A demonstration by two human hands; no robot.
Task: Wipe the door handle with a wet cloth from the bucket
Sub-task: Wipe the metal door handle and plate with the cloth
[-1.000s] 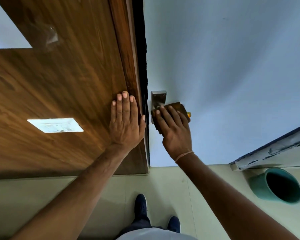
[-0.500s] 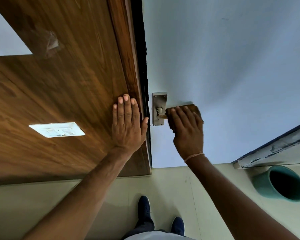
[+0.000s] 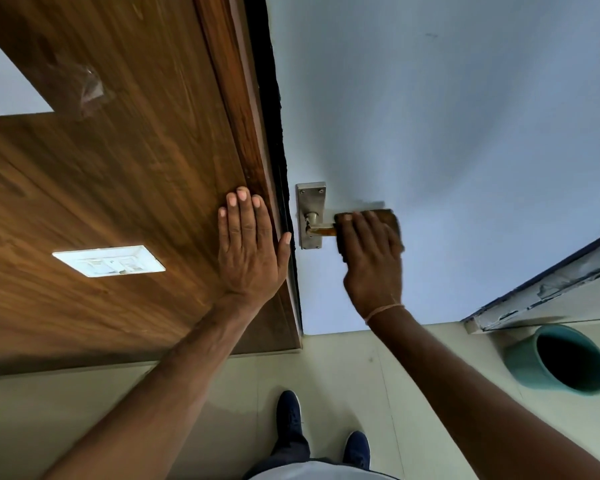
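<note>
A metal door handle (image 3: 317, 229) on a silver backplate (image 3: 310, 199) sits on the pale door (image 3: 447, 133), close to its left edge. My right hand (image 3: 373, 261) grips a brown cloth (image 3: 390, 218) wrapped over the outer end of the lever; only the lever's stub near the plate shows. My left hand (image 3: 248, 251) lies flat with fingers apart on the wooden panel (image 3: 118, 168) beside the door frame, holding nothing. A teal bucket (image 3: 523, 362) stands on the floor at the lower right, its inside dark.
A white switch plate (image 3: 109, 260) is set in the wooden panel left of my left hand. A dark gap runs between frame and door. A worn sill (image 3: 548, 289) slants above the bucket. My dark shoes (image 3: 289, 415) stand on the pale tiled floor.
My right hand has slid the cloth rightward along the lever, away from the backplate, so the lever's stub now shows. The left hand has stayed pressed on the panel.
</note>
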